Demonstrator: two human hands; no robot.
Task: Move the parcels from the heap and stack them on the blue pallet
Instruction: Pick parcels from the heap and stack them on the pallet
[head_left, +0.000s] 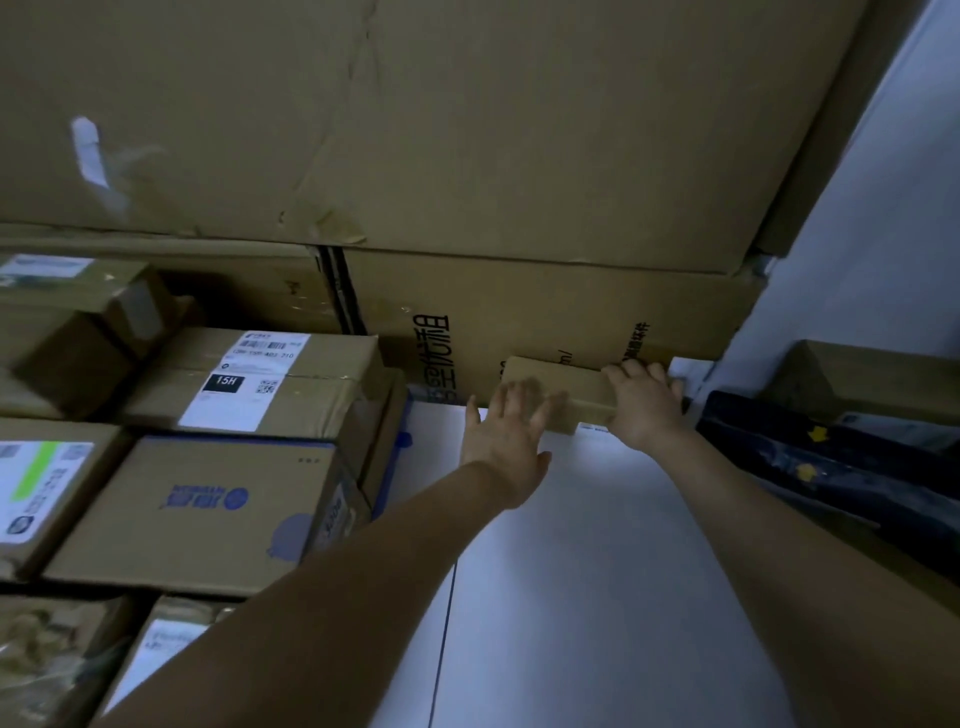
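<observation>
The flat brown cardboard parcel lay crosswise ahead. The right hand gripped its right end. The left hand, fingers spread, was at its left end.

left arm: bare, reaching from bottom left to frame centre | left hand: fingers straight, spread, blurred | right arm: bare, entering from lower right | right hand: right of centre, fingers curled over small parcel
</observation>
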